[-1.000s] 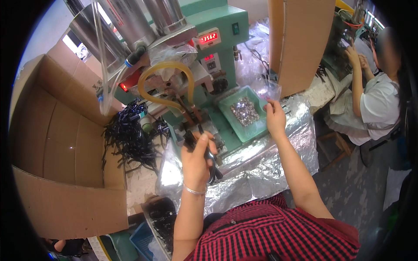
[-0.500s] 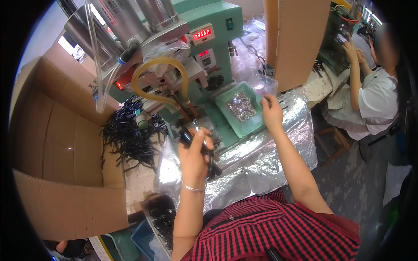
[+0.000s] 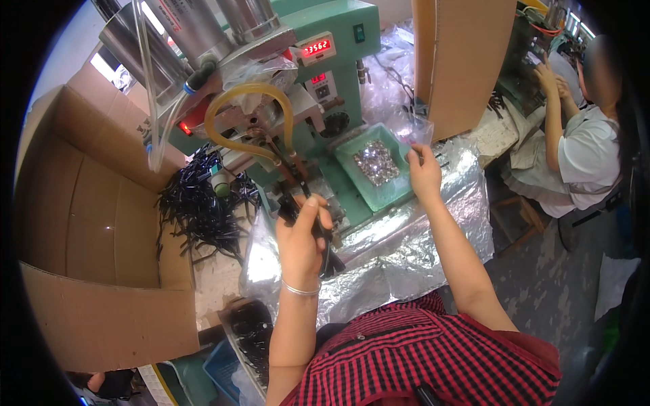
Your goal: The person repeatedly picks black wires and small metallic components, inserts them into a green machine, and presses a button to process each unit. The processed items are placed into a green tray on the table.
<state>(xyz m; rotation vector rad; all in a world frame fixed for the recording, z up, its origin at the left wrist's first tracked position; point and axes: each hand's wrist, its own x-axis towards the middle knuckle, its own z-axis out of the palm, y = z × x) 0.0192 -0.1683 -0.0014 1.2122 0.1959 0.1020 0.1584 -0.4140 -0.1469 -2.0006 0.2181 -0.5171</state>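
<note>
My left hand (image 3: pixel 302 230) is closed around a bunch of slender glossy black strips (image 3: pixel 328 260). One strip slants up from my fingers to the copper-coloured tips (image 3: pixel 290 169) of the green machine (image 3: pixel 342 73); whether it touches them I cannot tell. At the right rim of the green tray (image 3: pixel 362 196), my right hand (image 3: pixel 424 172) has thumb and fingers drawn together. Anything pinched there is too small to make out. Inside the tray lies a pile of small shiny pieces (image 3: pixel 376 164).
A tangled heap of black strips (image 3: pixel 200 203) lies left of the machine, beside an open cardboard box (image 3: pixel 101 223). Crinkled foil (image 3: pixel 386 264) covers the table's front. A yellow hose (image 3: pixel 211 122) loops above my left hand. A co-worker (image 3: pixel 586 149) sits at right, past a cardboard panel (image 3: pixel 464 68).
The upper strip in my left hand now reaches up to the machine's tips and looks dark, where a bright glint showed before. My right hand has hardly moved.
</note>
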